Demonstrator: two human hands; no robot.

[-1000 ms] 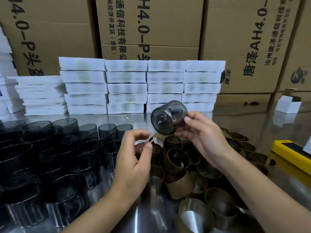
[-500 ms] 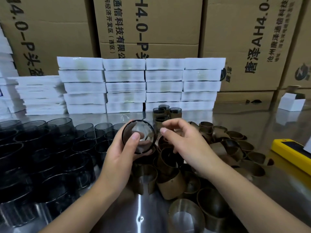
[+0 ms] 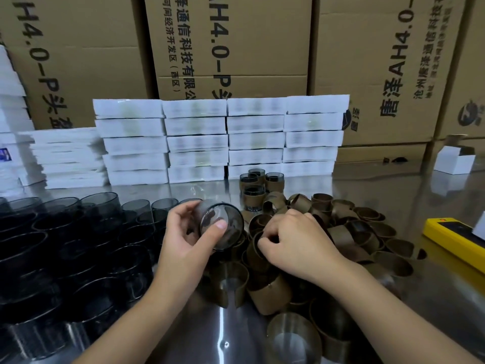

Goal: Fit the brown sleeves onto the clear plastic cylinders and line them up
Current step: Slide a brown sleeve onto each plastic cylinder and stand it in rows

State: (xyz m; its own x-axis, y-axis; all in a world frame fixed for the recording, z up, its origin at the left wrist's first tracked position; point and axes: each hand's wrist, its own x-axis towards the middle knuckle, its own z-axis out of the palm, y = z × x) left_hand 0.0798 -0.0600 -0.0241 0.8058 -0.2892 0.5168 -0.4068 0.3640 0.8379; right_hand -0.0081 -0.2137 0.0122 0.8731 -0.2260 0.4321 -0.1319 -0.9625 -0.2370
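Steel tabletop (image 3: pixel 223 337) gleams under me, with cardboard cartons (image 3: pixel 262 48) and stacked white boxes (image 3: pixel 257 132) behind. At centre frame my left hand (image 3: pixel 183 240) grips a clear plastic cylinder (image 3: pixel 231 219), thumb across its end. Just to its right, my right hand (image 3: pixel 296 240) curls its fingers round a brown sleeve (image 3: pixel 256 253) in the sleeve pile (image 3: pixel 354 232).

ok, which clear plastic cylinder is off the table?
The smoky clear plastic cylinder held sideways in the left hand; the others stand upright on the metal table.

smoky clear plastic cylinders (image 3: pixel 78 245) glossy, left of matt brown sleeves (image 3: pixel 341 232), polished reflective metal table (image 3: pixel 223 337) under both, matt corrugated cardboard cartons (image 3: pixel 236 48) behind, glossy yellow plastic device (image 3: pixel 454 235) right of sleeves
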